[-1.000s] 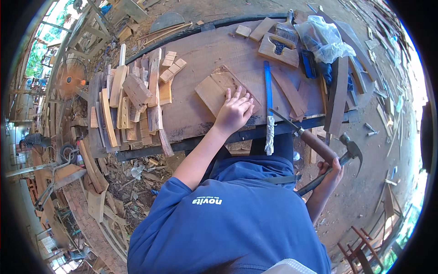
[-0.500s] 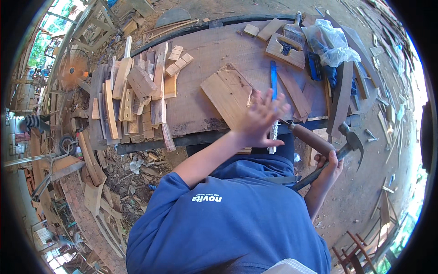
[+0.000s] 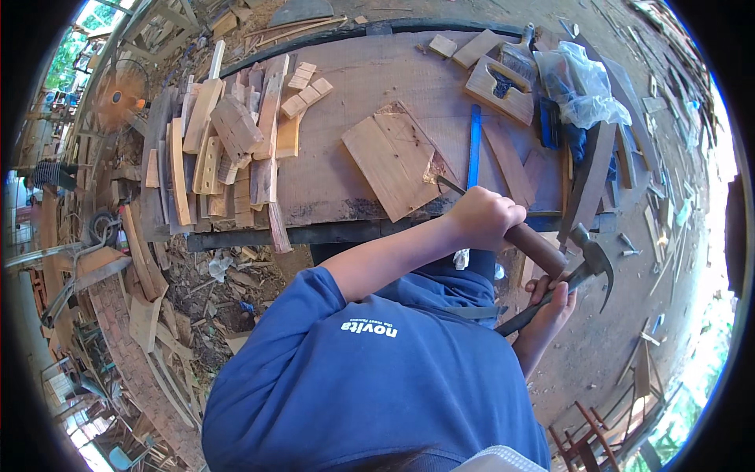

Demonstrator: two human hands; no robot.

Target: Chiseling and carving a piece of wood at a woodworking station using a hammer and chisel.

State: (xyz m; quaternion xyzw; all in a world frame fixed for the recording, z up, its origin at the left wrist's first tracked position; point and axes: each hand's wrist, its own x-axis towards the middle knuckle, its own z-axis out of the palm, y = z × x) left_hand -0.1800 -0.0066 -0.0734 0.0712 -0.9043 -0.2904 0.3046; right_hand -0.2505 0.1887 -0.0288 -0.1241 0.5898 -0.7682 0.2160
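Note:
A wooden-handled chisel is gripped in my left hand, whose fingers are wrapped round the tool near its blade. The blade tip reaches the chipped right corner of a flat wooden board lying on the workbench. In my right hand is a claw hammer, held by its dark shaft with the head up and to the right. The hammer sits beside the rear end of the chisel handle; whether my right fingers touch that handle cannot be made out. A blue strip lies right of the board.
Stacked wood offcuts cover the bench's left side. To the right are a wooden block with a cut-out, a brush, a plastic bag and dark planks. Wood scraps litter the ground around the workbench.
My left hand, spread open half a second ago, has closed round the chisel. The chisel tip now shows at the board's corner. My right hand still holds the hammer.

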